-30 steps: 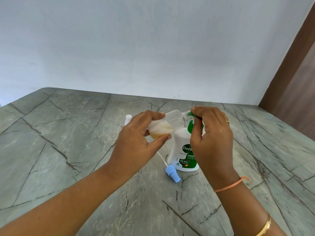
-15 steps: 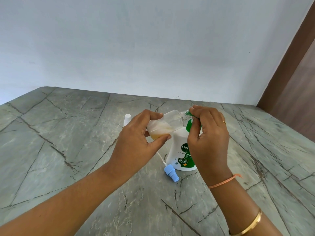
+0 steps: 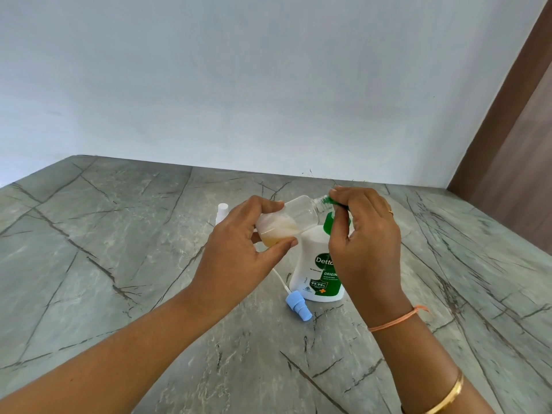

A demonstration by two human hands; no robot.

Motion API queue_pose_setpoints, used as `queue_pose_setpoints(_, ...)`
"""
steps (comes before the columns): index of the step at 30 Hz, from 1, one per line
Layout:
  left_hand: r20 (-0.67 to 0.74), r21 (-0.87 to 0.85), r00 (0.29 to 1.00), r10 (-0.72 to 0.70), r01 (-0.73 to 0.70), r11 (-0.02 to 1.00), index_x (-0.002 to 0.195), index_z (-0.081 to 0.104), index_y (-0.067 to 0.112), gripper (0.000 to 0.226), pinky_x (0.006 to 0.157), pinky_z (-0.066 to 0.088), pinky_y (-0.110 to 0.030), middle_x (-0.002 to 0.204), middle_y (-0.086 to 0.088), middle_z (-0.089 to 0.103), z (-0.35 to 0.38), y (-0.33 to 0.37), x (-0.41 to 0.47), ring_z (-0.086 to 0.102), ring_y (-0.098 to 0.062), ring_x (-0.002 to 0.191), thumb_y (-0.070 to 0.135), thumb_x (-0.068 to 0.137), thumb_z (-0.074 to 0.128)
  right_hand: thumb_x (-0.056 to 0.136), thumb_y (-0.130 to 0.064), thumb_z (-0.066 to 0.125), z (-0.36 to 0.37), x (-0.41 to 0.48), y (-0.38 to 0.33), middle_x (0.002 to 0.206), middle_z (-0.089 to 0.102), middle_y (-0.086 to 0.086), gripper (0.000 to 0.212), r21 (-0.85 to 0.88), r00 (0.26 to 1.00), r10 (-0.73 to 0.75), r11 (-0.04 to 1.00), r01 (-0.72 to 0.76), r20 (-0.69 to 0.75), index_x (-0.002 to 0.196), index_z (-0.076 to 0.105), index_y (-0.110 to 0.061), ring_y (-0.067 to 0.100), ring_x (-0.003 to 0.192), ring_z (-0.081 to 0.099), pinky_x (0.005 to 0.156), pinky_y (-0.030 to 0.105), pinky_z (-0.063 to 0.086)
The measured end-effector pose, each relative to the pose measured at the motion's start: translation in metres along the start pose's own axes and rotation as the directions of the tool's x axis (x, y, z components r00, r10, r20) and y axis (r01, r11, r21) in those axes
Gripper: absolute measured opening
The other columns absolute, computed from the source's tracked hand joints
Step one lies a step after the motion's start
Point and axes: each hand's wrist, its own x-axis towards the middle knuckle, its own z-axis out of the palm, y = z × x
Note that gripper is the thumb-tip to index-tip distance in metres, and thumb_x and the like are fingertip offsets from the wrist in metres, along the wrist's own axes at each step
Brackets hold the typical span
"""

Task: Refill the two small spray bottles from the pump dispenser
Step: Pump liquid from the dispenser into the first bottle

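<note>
A clear bottle (image 3: 294, 218), with a little amber liquid at its base, is held tilted above the table (image 3: 119, 264). Its lower half is gripped between the thumb and curled fingers of the left hand (image 3: 239, 258), and its open neck is set against the dispenser (image 3: 310, 273) nozzle. The green pump head (image 3: 328, 222) is gripped by the curled fingers of the right hand (image 3: 364, 243). A blue cap (image 3: 298, 307) lies just beside the dispenser.
</note>
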Motion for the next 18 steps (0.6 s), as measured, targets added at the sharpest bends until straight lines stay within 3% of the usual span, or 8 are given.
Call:
queue_pose_setpoints(5, 0.004, 0.012, 1.0, -0.003, 0.003, 1.0, 0.108, 0.055, 0.029, 0.043, 0.075, 0.053, -0.012, 0.108, 0.016, 0.055, 0.001, 0.0, 0.0, 0.061, -0.004, 0.094, 0.036, 0.071, 0.074, 0.084, -0.005, 0.044, 0.003, -0.002, 0.002, 0.092, 0.066, 0.011, 0.023, -0.022, 1.0, -0.017, 1.0, 0.016, -0.025, 0.093, 0.065, -0.001, 0.026, 0.087, 0.059, 0.079, 0.019, 0.037)
queue_pose_setpoints(13, 0.018, 0.025, 1.0, -0.01, 0.01, 1.0, 0.106, 0.053, 0.032, 0.042, 0.072, 0.048, -0.005, 0.103, 0.026, 0.05, 0.001, -0.003, 0.0, 0.057, 0.004, 0.093, 0.034, 0.071, 0.075, 0.081, 0.004, 0.046, 0.014, -0.011, 0.007, 0.091, 0.065, 0.014, 0.021, -0.039, 0.993, -0.068, 0.997, 0.065, -0.101, 0.091, 0.065, 0.002, 0.018, 0.09, 0.051, 0.081, 0.027, 0.041)
queue_pose_setpoints(18, 0.018, 0.022, 1.0, 0.013, -0.013, 1.0, 0.106, 0.052, 0.034, 0.041, 0.072, 0.049, -0.006, 0.103, 0.031, 0.049, 0.001, -0.003, -0.001, 0.057, 0.006, 0.094, 0.037, 0.071, 0.074, 0.082, 0.001, 0.046, 0.008, -0.01, 0.004, 0.093, 0.065, 0.012, 0.021, -0.044, 0.995, -0.054, 0.998, 0.051, -0.08, 0.092, 0.065, 0.001, 0.018, 0.091, 0.051, 0.083, 0.02, 0.037)
